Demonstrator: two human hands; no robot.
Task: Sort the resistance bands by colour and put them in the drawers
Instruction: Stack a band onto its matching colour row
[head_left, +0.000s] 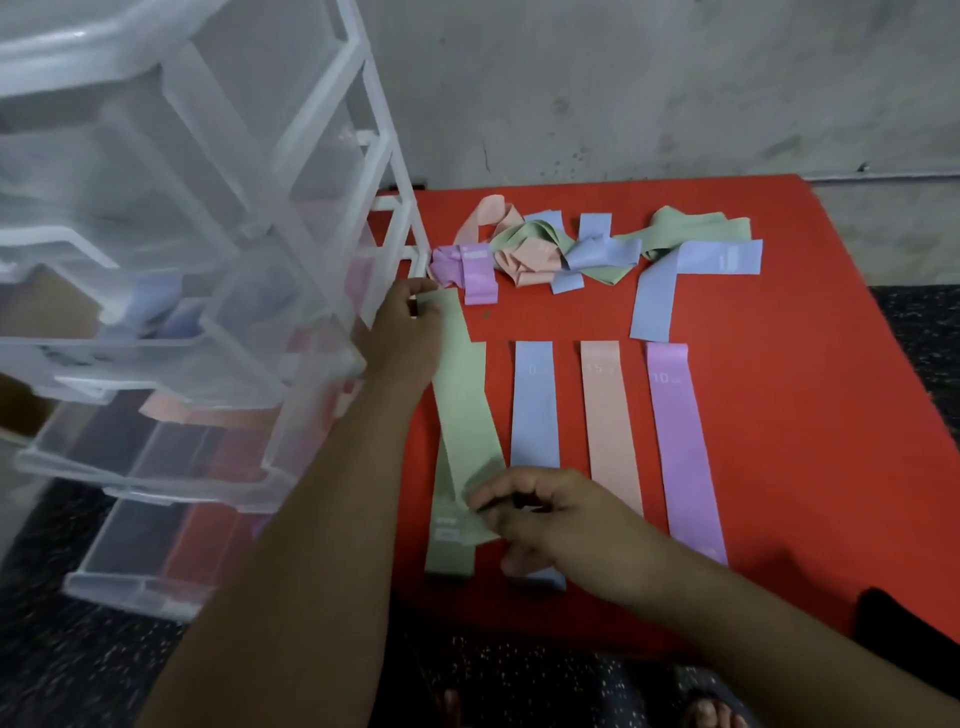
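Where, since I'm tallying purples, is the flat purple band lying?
Head view: the flat purple band lies rightmost in the row on the red mat, beside the flat pink band.

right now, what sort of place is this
Probably a home floor workspace: a red mat on speckled flooring, a bare stained wall, and a clear plastic drawer unit.

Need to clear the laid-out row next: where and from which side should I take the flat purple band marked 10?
Pinch the purple band at its near short end, coming from the person's side, slightly right. It lies flat and straight on the red mat, so an end edge probably lifts easiest. The pink band lies close on its left, with bare mat on its right.
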